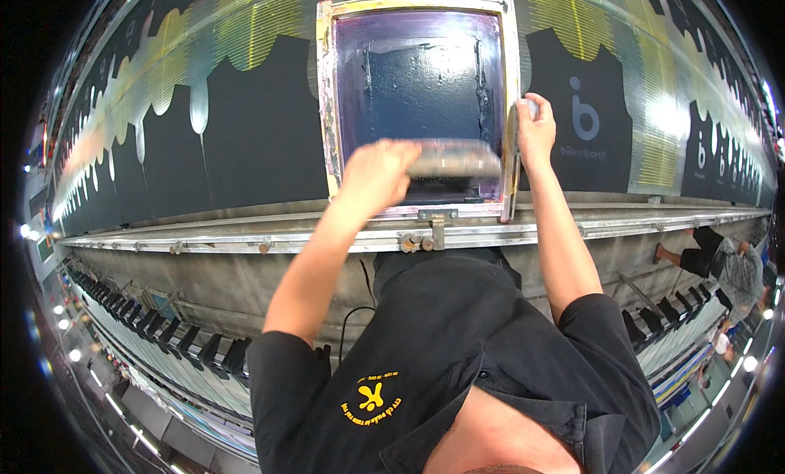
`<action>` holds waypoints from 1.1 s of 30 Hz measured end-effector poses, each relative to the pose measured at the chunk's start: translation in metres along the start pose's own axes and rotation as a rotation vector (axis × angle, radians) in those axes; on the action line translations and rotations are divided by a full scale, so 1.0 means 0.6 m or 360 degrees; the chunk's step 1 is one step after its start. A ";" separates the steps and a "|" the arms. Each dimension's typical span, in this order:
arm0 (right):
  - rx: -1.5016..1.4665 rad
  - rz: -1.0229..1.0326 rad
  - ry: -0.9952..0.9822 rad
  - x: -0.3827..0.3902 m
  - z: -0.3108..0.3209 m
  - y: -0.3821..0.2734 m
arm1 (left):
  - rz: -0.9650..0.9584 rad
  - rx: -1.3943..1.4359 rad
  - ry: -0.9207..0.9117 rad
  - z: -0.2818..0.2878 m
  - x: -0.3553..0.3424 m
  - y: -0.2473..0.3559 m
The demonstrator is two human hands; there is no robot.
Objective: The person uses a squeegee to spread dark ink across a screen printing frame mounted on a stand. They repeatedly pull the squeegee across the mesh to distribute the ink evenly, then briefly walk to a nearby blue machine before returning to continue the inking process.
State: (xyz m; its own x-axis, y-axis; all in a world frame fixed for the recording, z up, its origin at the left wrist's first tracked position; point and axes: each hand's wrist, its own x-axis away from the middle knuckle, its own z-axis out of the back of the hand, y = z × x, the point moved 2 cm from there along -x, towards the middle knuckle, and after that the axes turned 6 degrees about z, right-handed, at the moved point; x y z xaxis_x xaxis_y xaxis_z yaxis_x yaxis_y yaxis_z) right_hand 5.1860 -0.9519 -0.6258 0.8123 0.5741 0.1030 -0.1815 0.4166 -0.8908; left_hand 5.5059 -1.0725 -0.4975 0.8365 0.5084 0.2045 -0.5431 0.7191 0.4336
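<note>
A screen-printing frame (329, 106) lies flat on the long printing table, its mesh covered with dark blue, glossy ink (421, 90). My left hand (378, 176) is closed on one end of a squeegee (458, 158), which lies crosswise over the lower part of the mesh; both are smeared by motion. At the frame's right edge, my right hand (536, 131) has its fingers curled against the side rail. Something pale shows between its thumb and fingers. Just right of that hand lies a black fabric piece (601, 139) with a grey printed mark.
More black fabric pieces (253, 131) lie along the table on both sides. A metal rail (327, 243) with clamps runs along its near edge, a bracket (438, 229) below the frame. Behind me is another long table with black pieces (188, 347). Another person (728, 266) is at far right.
</note>
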 end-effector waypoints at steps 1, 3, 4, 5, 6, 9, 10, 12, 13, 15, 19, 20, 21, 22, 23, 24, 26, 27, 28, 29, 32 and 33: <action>0.0060 0.0009 -0.0030 -0.001 -0.002 0.004 | -0.0008 -0.0026 0.0058 0.015 -0.037 -0.015; 0.0051 -0.0008 -0.0040 -0.003 -0.005 0.011 | 0.0069 -0.0095 0.0048 0.050 -0.122 -0.045; 0.0034 -0.0034 -0.0036 -0.004 -0.007 0.014 | 0.0116 -0.0129 0.0012 0.069 -0.166 -0.059; 0.0040 -0.0010 -0.0029 -0.004 -0.007 0.016 | 0.0166 -0.0129 -0.0100 0.086 -0.211 -0.076; 0.0054 0.0013 -0.0007 -0.003 -0.007 0.018 | 0.0065 -0.0229 -0.0009 0.102 -0.246 -0.091; 0.0119 0.0022 -0.0005 -0.001 0.000 0.015 | 0.0059 -0.0176 -0.0082 0.119 -0.334 -0.137; 0.0093 -0.0013 -0.0024 -0.005 0.001 0.007 | 0.0060 -0.0167 -0.0074 0.116 -0.348 -0.147; 0.0266 0.0178 0.0062 -0.021 0.004 -0.029 | 0.0147 -0.0202 -0.0052 0.107 -0.362 -0.163; 0.0466 0.0438 0.0158 -0.040 -0.001 -0.059 | 0.0129 -0.0206 -0.0085 0.102 -0.365 -0.166; 0.0683 0.1022 0.0221 -0.086 -0.022 -0.130 | 0.0161 -0.0358 -0.0082 0.098 -0.369 -0.168; 0.0611 0.1419 -0.0576 -0.191 -0.130 -0.248 | 0.0112 -0.0468 -0.0053 0.109 -0.379 -0.162; 0.0819 0.1217 -0.0853 -0.196 -0.154 -0.253 | 0.0127 -0.0456 -0.0003 0.111 -0.379 -0.159; 0.0826 0.1361 -0.0759 -0.187 -0.174 -0.257 | 0.0169 -0.0450 0.0029 0.109 -0.376 -0.158; 0.0863 0.1346 -0.0692 -0.175 -0.178 -0.252 | 0.0208 -0.0444 0.0056 0.106 -0.370 -0.155; 0.0902 0.1324 -0.0626 -0.155 -0.175 -0.241 | 0.0238 -0.0382 0.0080 0.096 -0.356 -0.151; 0.0939 0.1308 -0.0559 -0.133 -0.166 -0.226 | 0.0243 -0.0365 0.0046 0.079 -0.334 -0.142; 0.1025 0.1307 -0.0660 -0.072 -0.145 -0.195 | 0.0226 -0.0336 0.0034 0.047 -0.275 -0.123; 0.1088 0.1331 -0.0695 -0.033 -0.127 -0.181 | 0.0243 -0.0320 0.0037 0.029 -0.233 -0.106; 0.1151 0.1353 -0.0730 0.009 -0.110 -0.169 | 0.0307 -0.0256 -0.0003 0.010 -0.190 -0.088; 0.1097 0.1387 -0.0707 0.052 -0.091 -0.160 | 0.0311 -0.0237 0.0041 -0.005 -0.143 -0.067; 0.0996 0.1393 -0.0695 0.179 -0.035 -0.143 | 0.0401 -0.0286 -0.0154 -0.041 -0.024 -0.003; 0.0936 0.1405 -0.0681 0.208 -0.023 -0.140 | 0.0382 -0.0221 -0.0120 -0.044 0.003 0.012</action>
State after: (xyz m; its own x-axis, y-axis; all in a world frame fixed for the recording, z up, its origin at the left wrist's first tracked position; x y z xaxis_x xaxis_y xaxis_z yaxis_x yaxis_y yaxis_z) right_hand 5.3104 -0.9253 -0.5442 0.0377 0.9763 -0.2130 -0.9178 -0.0505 -0.3938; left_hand 5.5017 -1.0537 -0.5172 0.6832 0.6389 0.3536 -0.7266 0.6431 0.2419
